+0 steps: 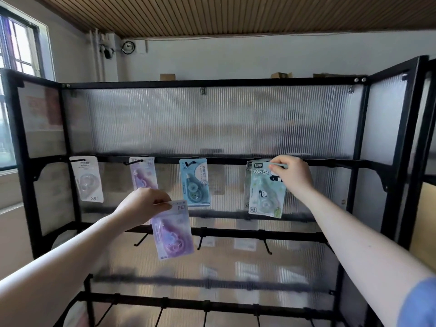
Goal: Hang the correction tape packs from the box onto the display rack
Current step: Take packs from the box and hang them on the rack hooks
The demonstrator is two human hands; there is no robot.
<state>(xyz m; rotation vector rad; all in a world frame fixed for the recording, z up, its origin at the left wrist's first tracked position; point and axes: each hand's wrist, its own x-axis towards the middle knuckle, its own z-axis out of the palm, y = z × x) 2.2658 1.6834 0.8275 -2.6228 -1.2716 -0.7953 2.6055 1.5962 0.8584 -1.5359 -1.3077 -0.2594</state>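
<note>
Panda correction tape pack (pixel 265 190), pinched by the right hand (pixel 291 174) at the top-rail hook, could miss and drop, while the left hand (pixel 141 205) grips a dangling purple PET pack (pixel 172 230).

Three packs (pixel 194 182) hang on the rack's (pixel 212 159) upper rail; purple pack (pixel 173 230) and panda pack (pixel 266 190) are held.

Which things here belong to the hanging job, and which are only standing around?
Belong to the job:
- purple PET pack, pinched by the left hand
- panda pack, held at its top by the right hand
- display rack
- blue pack, hung

Just there:
- cardboard boxes behind the rack
- window
</note>
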